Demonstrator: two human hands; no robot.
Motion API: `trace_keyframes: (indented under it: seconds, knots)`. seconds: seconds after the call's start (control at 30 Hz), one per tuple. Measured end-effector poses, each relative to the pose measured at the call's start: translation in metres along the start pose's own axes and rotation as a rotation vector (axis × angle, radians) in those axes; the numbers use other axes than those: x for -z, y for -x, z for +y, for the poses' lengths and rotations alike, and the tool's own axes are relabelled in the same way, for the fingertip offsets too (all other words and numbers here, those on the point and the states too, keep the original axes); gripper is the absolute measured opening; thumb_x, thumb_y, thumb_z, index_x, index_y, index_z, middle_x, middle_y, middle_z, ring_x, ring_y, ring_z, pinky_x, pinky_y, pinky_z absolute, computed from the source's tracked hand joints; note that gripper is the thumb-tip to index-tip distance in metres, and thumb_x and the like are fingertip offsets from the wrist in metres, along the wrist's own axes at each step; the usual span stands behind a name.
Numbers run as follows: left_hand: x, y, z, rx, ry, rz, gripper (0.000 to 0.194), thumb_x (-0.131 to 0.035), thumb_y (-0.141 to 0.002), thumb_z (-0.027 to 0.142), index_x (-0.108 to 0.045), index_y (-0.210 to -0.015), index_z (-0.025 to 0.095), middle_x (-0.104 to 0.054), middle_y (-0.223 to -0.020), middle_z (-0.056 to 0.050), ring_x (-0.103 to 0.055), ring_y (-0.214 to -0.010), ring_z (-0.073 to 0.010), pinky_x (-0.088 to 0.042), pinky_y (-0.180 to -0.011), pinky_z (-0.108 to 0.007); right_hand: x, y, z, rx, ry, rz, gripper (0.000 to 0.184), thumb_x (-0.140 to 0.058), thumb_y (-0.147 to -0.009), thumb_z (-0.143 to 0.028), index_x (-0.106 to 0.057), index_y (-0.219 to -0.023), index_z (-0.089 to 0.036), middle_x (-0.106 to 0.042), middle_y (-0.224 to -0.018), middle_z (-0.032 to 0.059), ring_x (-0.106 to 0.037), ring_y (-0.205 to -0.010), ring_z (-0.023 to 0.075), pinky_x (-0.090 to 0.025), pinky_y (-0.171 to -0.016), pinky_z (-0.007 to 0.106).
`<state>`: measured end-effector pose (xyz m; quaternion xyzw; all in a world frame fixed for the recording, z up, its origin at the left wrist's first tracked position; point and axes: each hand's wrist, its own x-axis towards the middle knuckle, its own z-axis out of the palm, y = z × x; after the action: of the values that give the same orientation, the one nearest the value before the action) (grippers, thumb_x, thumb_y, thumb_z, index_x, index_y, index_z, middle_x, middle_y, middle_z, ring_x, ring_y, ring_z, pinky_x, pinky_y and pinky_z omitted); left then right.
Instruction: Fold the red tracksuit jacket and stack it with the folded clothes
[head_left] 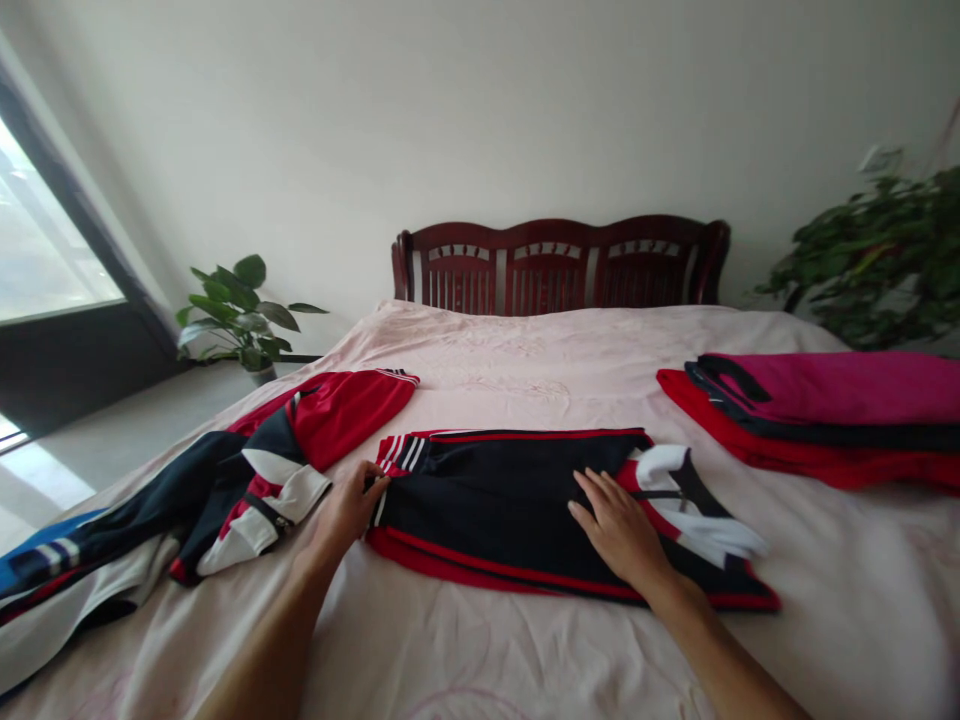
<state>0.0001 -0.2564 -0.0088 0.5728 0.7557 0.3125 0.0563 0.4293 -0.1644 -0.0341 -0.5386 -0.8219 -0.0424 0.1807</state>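
Note:
A navy, red and white track jacket [495,500] lies folded lengthwise on the bed. Its striped band is at the left end and its white collar part [664,470] at the right. At the left end, my left hand [352,510] has its thumb and fingers closed on the jacket's edge by the striped band. My right hand [619,525] rests on the dark fabric near the collar, fingers stretched out and slightly spread. Left of my left hand, another jacket [262,470] in red, navy and white lies loosely crumpled.
Folded clothes are stacked at the right, with a magenta piece [862,388] on top of red ones [795,460]. A pink bedsheet [517,660] covers the bed. Beyond it rises a dark wooden headboard [544,275]. Potted plants [240,310] flank the bed.

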Motion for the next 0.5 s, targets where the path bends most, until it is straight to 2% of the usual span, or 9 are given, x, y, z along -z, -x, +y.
trace_keyframes:
  seconds: [0.1,0.17,0.27,0.3,0.4,0.5]
  knots:
    - [0.006,0.007,0.004,0.005,-0.077,-0.031,0.029,-0.046,-0.090,0.048,-0.061,-0.099,0.024,-0.068,-0.095,-0.004,-0.065,-0.088,-0.0230,-0.049,-0.078,-0.034,0.000,0.001,0.000,0.010,-0.001,0.020,0.058,-0.033,-0.099,-0.049,-0.051,-0.143,-0.015,-0.052,-0.147,0.0129,-0.043,-0.139,0.0299,-0.038,-0.113,0.046]
    - [0.010,0.013,0.015,-0.020,-0.191,0.029,0.029,-0.045,-0.092,0.045,-0.062,-0.102,0.025,-0.069,-0.103,-0.006,-0.065,-0.094,-0.0259,-0.049,-0.084,-0.038,0.001,0.002,-0.001,0.015,0.002,0.033,0.056,-0.030,-0.101,-0.046,-0.052,-0.142,-0.015,-0.052,-0.146,0.0126,-0.043,-0.138,0.0291,-0.037,-0.113,0.045]
    - [0.010,0.021,0.046,-0.197,-0.270,0.192,0.030,-0.039,-0.096,0.038,-0.064,-0.108,0.025,-0.068,-0.118,-0.007,-0.062,-0.111,-0.0279,-0.044,-0.099,-0.043,0.005,0.003,-0.006,-0.008,0.030,0.043,0.054,-0.031,-0.101,-0.044,-0.051,-0.144,-0.017,-0.051,-0.148,0.0122,-0.042,-0.139,0.0302,-0.035,-0.114,0.048]
    - [0.006,0.022,0.058,-0.286,-0.257,0.206,0.032,-0.038,-0.098,0.037,-0.065,-0.110,0.026,-0.068,-0.121,-0.007,-0.060,-0.116,-0.0269,-0.042,-0.103,-0.043,0.007,0.004,-0.009,-0.018,0.044,0.048,0.054,-0.032,-0.101,-0.044,-0.050,-0.144,-0.017,-0.049,-0.149,0.0124,-0.041,-0.140,0.0309,-0.034,-0.114,0.049]
    - [-0.014,0.020,0.090,-0.521,-0.237,0.115,0.035,-0.040,-0.099,0.036,-0.065,-0.121,0.026,-0.065,-0.133,-0.005,-0.054,-0.129,-0.0255,-0.037,-0.113,-0.043,0.015,0.007,-0.016,0.012,0.054,0.056,0.053,-0.037,-0.101,-0.041,-0.045,-0.148,-0.018,-0.042,-0.155,0.0115,-0.034,-0.144,0.0304,-0.028,-0.118,0.050]
    - [-0.041,0.015,0.097,-0.590,-0.333,-0.007,0.041,-0.047,-0.097,0.038,-0.060,-0.135,0.029,-0.058,-0.144,-0.005,-0.045,-0.139,-0.0306,-0.027,-0.119,-0.053,0.020,0.009,-0.019,0.117,0.007,-0.015,0.055,-0.040,-0.100,-0.040,-0.038,-0.152,-0.021,-0.033,-0.160,0.0094,-0.029,-0.147,0.0269,-0.028,-0.119,0.047]
